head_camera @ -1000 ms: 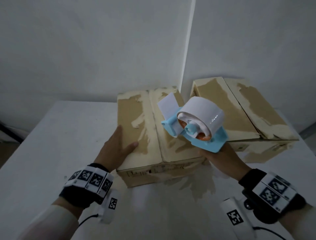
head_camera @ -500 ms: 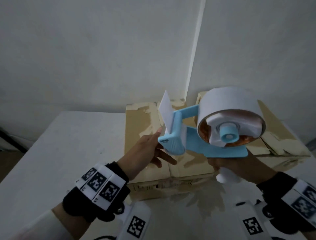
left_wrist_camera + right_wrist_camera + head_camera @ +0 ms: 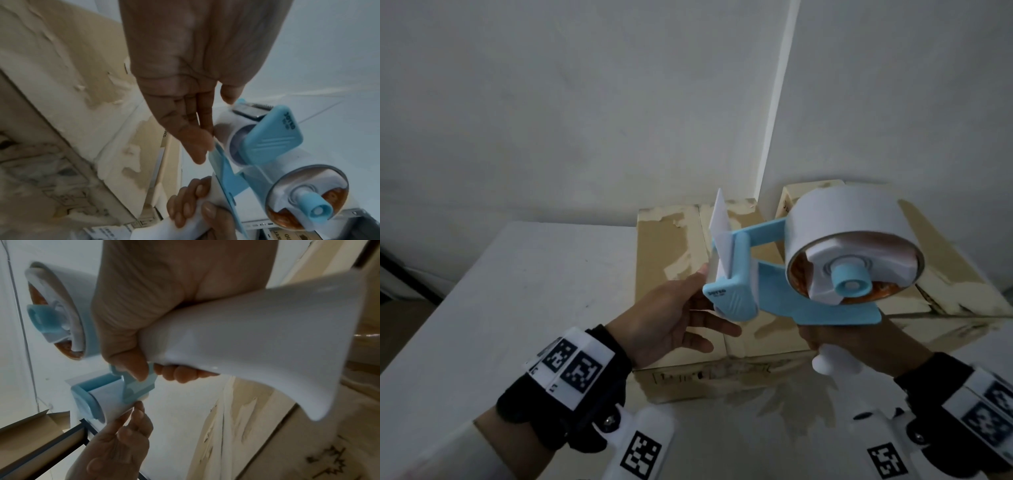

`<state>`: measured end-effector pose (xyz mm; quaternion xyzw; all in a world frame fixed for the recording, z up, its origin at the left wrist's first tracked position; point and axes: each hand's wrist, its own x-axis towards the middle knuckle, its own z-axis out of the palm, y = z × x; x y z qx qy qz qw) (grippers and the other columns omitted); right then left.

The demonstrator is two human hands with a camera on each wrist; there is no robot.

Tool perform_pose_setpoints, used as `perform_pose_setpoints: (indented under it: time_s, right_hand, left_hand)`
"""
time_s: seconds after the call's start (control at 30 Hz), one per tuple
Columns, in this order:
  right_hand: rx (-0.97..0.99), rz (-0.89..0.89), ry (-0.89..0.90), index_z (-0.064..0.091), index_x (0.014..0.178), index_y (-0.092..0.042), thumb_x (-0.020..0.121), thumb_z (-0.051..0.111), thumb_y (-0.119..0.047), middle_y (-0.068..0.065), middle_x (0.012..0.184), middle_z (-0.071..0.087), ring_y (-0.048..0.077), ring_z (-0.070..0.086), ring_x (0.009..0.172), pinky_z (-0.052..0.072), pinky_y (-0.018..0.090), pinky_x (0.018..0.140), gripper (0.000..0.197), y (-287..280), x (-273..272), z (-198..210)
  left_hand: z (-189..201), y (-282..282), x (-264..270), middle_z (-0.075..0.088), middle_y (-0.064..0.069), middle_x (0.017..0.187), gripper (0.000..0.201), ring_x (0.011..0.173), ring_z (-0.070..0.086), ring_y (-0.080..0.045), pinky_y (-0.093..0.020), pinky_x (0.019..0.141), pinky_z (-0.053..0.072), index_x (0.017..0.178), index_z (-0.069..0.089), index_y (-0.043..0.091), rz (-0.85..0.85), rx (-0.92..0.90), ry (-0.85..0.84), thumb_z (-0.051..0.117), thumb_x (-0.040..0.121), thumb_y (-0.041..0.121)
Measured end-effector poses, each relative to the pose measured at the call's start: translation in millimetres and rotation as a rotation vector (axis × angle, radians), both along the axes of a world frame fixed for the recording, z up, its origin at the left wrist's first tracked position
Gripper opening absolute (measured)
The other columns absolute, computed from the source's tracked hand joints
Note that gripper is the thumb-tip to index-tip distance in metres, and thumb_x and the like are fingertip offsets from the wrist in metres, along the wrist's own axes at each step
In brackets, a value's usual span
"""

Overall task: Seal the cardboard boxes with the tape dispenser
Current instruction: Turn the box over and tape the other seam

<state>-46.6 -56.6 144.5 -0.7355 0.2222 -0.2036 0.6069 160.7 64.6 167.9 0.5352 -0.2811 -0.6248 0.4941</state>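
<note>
White table (image 3: 524, 291) in a room corner, plain white walls (image 3: 571, 102) behind. Two cardboard boxes on it: near box (image 3: 671, 260) centre, flaps closed with the seam running near-to-far, torn paper patches across the top; second box (image 3: 948, 267) to its right, hard against the far-right wall and angled. Narrow gap between the two at the corner. Bare tabletop runs left of the near box out to the left edge, plus a strip in front of it.

Tape dispenser (image 3: 774, 294), blue frame with a white tape roll (image 3: 849, 233), is held in the air above the near box's seam, not touching either box. Right hand (image 3: 856, 339) is wrapped around the white handle (image 3: 246, 337), fingers curled under and thumb on the blue frame. Left hand (image 3: 667, 318) is at the dispenser's front end: thumb and fingertips (image 3: 197, 142) meet at the roller, pinching the loose tape end (image 3: 719, 222), which sticks upright off the front. Serrated cutter blade (image 3: 255, 108) sits just beyond the thumb tip.

Box front edge carries a printed label, too blurred to read.
</note>
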Motion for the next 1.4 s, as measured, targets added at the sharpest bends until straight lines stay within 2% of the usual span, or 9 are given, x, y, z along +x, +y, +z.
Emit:
perform_pose_setpoints:
  time_s: [0.13, 0.5, 0.6, 0.87, 1.03, 1.13, 1.17, 1.2, 1.4]
  right_hand:
    - [-0.021, 0.001, -0.005, 0.065, 0.05, -0.035, 0.054, 0.065, -0.035, -0.007, 0.057, 0.065, 0.009, 0.058, 0.056, 0.048, 0.021, 0.058, 0.004, -2, -1, -1]
    - [0.015, -0.056, 0.048, 0.066, 0.049, -0.032, 0.054, 0.071, -0.025, 0.004, 0.058, 0.067, 0.009, 0.06, 0.054, 0.049, 0.019, 0.056, 0.01, -1, -7, -1]
    - [0.041, -0.066, 0.055, 0.069, 0.052, -0.028, 0.062, 0.073, -0.013, 0.004, 0.058, 0.068, 0.006, 0.061, 0.052, 0.049, 0.016, 0.054, 0.019, -1, -7, -1]
    - [0.046, -0.09, 0.061, 0.068, 0.05, -0.03, 0.066, 0.069, -0.004, 0.0, 0.055, 0.068, 0.005, 0.06, 0.05, 0.049, 0.016, 0.052, 0.031, -4, -6, -2]
    - [0.029, -0.003, 0.078, 0.067, 0.052, -0.036, 0.051, 0.072, -0.025, -0.005, 0.054, 0.066, 0.002, 0.059, 0.051, 0.048, 0.015, 0.051, 0.012, -1, -7, 0]
    - [0.015, 0.045, 0.016, 0.066, 0.051, -0.045, 0.054, 0.058, 0.001, -0.017, 0.052, 0.065, -0.006, 0.059, 0.051, 0.045, 0.007, 0.05, 0.047, 3, -4, 10]
    - [0.016, 0.062, -0.024, 0.065, 0.054, -0.052, 0.043, 0.087, -0.029, -0.024, 0.053, 0.065, -0.01, 0.06, 0.054, 0.044, 0.003, 0.052, 0.033, 6, -4, 15]
    - [0.001, 0.096, -0.033, 0.063, 0.058, -0.059, 0.025, 0.064, -0.07, -0.033, 0.056, 0.063, -0.016, 0.059, 0.059, 0.043, 0.0, 0.054, 0.035, 9, -2, 21]
    - [-0.171, 0.2, -0.009, 0.044, 0.095, -0.076, 0.061, 0.054, -0.075, -0.057, 0.092, 0.049, -0.032, 0.046, 0.091, 0.033, -0.01, 0.075, 0.036, 21, 11, 29]
  left_hand:
    - [0, -1, 1, 0.07, -0.007, 0.082, 0.065, 0.066, 0.069, -0.015, -0.02, 0.043, 0.05, 0.083, 0.072, 0.016, -0.03, 0.019, 0.057, 0.027, 0.076, 0.062]
    - [-1, -5, 5, 0.061, -0.005, 0.073, 0.015, 0.055, 0.063, -0.006, -0.018, 0.047, 0.052, 0.088, 0.062, 0.006, -0.008, 0.074, 0.053, 0.05, 0.086, 0.015]
    - [0, -5, 9, 0.068, -0.003, 0.07, 0.019, 0.057, 0.065, -0.005, -0.018, 0.047, 0.053, 0.104, 0.053, 0.004, 0.021, 0.059, 0.073, 0.05, 0.087, 0.009]
    - [4, -1, 12, 0.068, -0.001, 0.064, 0.024, 0.056, 0.066, -0.007, -0.02, 0.052, 0.055, 0.076, 0.059, 0.01, 0.079, 0.056, 0.121, 0.044, 0.09, 0.022]
    - [0, -2, 9, 0.066, 0.005, 0.054, 0.008, 0.051, 0.063, -0.001, -0.015, 0.052, 0.052, 0.092, 0.054, 0.007, 0.066, 0.092, -0.111, 0.055, 0.086, 0.001]
    - [-3, 0, 9, 0.062, 0.005, 0.047, 0.022, 0.045, 0.06, 0.0, -0.011, 0.049, 0.049, 0.071, 0.059, 0.01, 0.041, 0.126, -0.197, 0.053, 0.086, -0.005]
    - [-2, 2, 9, 0.062, 0.004, 0.049, 0.028, 0.047, 0.059, -0.001, -0.011, 0.049, 0.049, 0.065, 0.06, 0.01, 0.05, 0.137, -0.209, 0.052, 0.086, -0.007]
    - [-3, 4, 9, 0.062, 0.001, 0.056, 0.029, 0.052, 0.058, -0.004, -0.011, 0.049, 0.05, 0.065, 0.06, 0.009, 0.061, 0.14, -0.212, 0.05, 0.086, -0.009]
    - [-7, 25, 5, 0.055, 0.003, 0.041, 0.065, 0.039, 0.052, -0.004, -0.011, 0.039, 0.044, 0.034, 0.064, 0.012, 0.116, 0.145, -0.211, 0.04, 0.088, -0.016]
